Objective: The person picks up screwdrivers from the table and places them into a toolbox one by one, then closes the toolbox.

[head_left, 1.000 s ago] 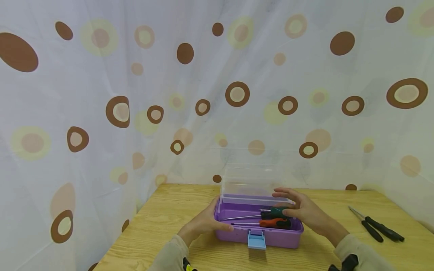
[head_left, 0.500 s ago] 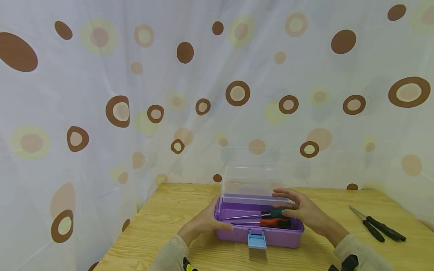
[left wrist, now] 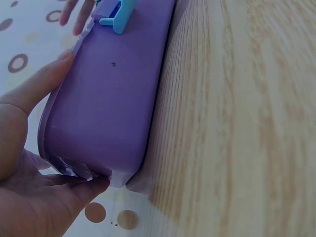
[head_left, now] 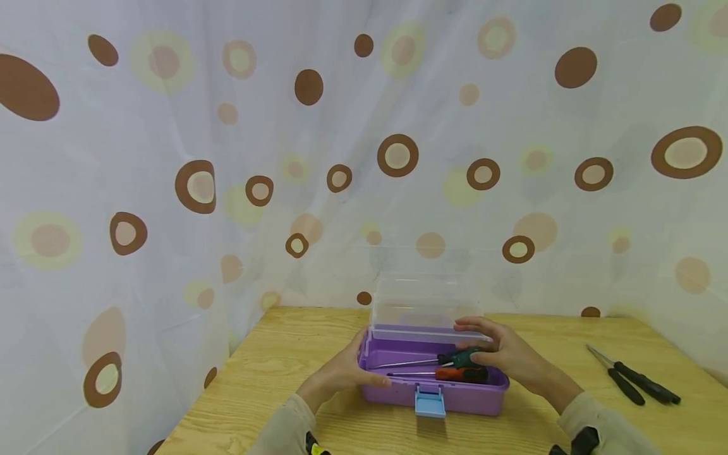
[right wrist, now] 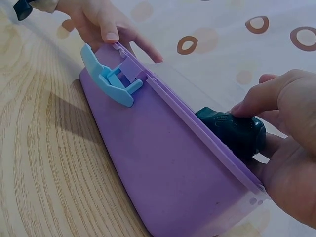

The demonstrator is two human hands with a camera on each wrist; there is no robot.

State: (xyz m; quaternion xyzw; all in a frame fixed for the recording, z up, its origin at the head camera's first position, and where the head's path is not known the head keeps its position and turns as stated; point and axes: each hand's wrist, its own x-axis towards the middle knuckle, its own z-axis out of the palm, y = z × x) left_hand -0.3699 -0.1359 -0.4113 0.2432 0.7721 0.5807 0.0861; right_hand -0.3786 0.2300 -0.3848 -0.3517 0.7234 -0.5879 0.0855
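Observation:
A purple toolbox (head_left: 392, 396) stands on the table with its clear lid (head_left: 426, 306) raised at the back. My left hand (head_left: 341, 373) grips the box's left end, thumb over the front rim and fingers around the side wall. Over the right half of the box, my right hand (head_left: 514, 357) pinches the dark green handle of a screwdriver (right wrist: 234, 131) between thumb and fingers. Inside lie a screwdriver with an orange and black handle (head_left: 457, 374) and a long-shafted screwdriver (head_left: 406, 364), its handle partly behind the green one. The light blue latch (head_left: 430, 404) hangs unfastened at the front.
On the wooden table (head_left: 273, 379) to the right lie black-handled screwdrivers (head_left: 643, 382), side by side at an angle. A white curtain with brown circles (head_left: 341, 95) hangs behind the table and along its sides.
The green screwdriver has tilted in my right hand, its shaft swinging from pointing left to pointing towards the front left, lower in the box. My left hand keeps its hold on the toolbox.

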